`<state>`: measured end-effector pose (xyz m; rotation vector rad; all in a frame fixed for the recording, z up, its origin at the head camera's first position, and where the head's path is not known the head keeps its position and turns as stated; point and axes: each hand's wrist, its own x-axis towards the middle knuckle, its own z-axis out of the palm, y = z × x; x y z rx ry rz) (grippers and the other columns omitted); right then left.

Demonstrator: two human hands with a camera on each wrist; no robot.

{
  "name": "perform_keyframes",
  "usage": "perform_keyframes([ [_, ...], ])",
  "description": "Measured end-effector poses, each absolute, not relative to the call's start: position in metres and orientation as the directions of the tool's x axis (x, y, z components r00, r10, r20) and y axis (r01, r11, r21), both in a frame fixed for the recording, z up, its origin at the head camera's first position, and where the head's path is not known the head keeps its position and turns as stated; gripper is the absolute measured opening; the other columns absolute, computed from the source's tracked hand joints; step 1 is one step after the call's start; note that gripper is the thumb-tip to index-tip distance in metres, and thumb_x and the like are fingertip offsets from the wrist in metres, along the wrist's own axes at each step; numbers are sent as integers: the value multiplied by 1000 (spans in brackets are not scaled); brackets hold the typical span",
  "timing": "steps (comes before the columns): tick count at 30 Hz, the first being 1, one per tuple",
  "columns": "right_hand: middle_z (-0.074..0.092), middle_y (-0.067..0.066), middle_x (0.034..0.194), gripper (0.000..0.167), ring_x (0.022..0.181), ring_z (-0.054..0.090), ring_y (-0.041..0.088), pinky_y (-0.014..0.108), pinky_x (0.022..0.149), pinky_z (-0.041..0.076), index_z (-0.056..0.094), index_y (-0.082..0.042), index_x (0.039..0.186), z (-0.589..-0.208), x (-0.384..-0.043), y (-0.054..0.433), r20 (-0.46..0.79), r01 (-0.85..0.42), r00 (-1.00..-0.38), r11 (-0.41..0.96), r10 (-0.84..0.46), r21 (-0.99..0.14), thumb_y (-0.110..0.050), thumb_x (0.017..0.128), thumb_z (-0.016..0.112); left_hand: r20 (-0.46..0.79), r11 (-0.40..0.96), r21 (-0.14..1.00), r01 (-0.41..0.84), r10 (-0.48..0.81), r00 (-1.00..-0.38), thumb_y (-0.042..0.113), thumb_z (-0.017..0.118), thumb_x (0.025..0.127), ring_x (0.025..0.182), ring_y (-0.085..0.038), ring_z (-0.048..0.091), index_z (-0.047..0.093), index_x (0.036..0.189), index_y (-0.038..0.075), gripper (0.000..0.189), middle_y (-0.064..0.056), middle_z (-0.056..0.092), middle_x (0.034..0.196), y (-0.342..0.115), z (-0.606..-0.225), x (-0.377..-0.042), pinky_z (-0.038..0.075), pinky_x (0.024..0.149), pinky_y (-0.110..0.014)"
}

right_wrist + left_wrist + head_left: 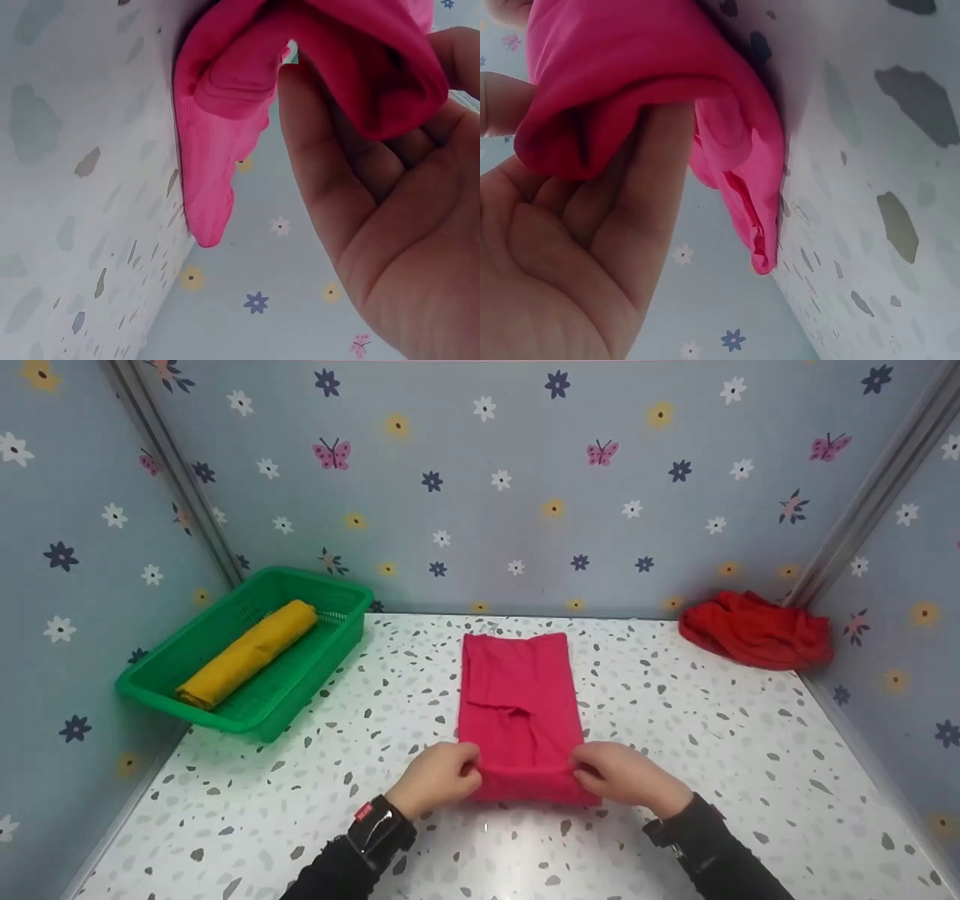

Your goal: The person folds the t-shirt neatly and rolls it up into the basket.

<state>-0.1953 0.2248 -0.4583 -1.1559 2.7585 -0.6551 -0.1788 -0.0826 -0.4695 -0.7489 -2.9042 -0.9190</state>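
A bright pink folded garment (517, 682) lies lengthwise on the table, a long narrow rectangle with a loose flap across its middle. Its near end is turned up into a thick fold. My left hand (439, 776) grips the left corner of that fold, and my right hand (626, 772) grips the right one. In the left wrist view, the fingers (652, 195) curl round the doubled cloth (630, 52). The right wrist view has the fingers (315, 142) tucked under the rolled cloth (375, 67) on the other side, lifted a little above the table.
At the left a green plastic basket (296, 690) holds a rolled yellow cloth (251, 652). A crumpled red cloth (757, 630) sits in the far right corner. Patterned walls (495, 532) enclose the speckled white table (660, 705) at the back and both sides.
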Motion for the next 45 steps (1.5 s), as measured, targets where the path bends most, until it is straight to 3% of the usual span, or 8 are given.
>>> perform_keyframes([
  [8, 52, -9, 74, 7, 68, 50, 8, 30, 65, 49, 63, -11, 88, -462, -205, 224, 116, -643, -739, 644, -663, -414, -4, 89, 64, 125, 710, 589, 386, 391, -912, 7, 60, 81, 64, -10, 48, 58, 79, 15, 9, 8, 46, 64, -85, -473, -189, 43, 58, -28],
  [20, 53, -7, 74, 7, 67, 50, 9, 31, 64, 48, 63, -10, 87, -469, -214, 223, 109, -616, -765, 672, -635, -411, -4, 89, 67, 145, 714, 581, 390, 381, -913, 8, 68, 87, 67, -12, 50, 64, 85, 10, 5, 6, 52, 70, -85, -480, -197, 46, 61, -29],
  [35, 54, -6, 73, 7, 67, 51, 12, 34, 65, 49, 63, -10, 88, -482, -219, 219, 25, -537, -825, 770, -564, -345, -12, 92, 69, 192, 756, 476, 451, 410, -891, 1, 71, 83, 76, -19, 60, 65, 84, 9, 10, 1, 61, 77, -80, -492, -200, 52, 72, -37],
  [45, 53, -6, 73, 9, 66, 50, 12, 32, 64, 47, 64, -12, 88, -489, -218, 216, -13, -487, -856, 814, -517, -316, -15, 90, 72, 204, 759, 428, 490, 447, -871, 0, 73, 81, 73, -19, 60, 64, 79, 9, 12, 1, 60, 73, -79, -498, -201, 51, 69, -35],
])
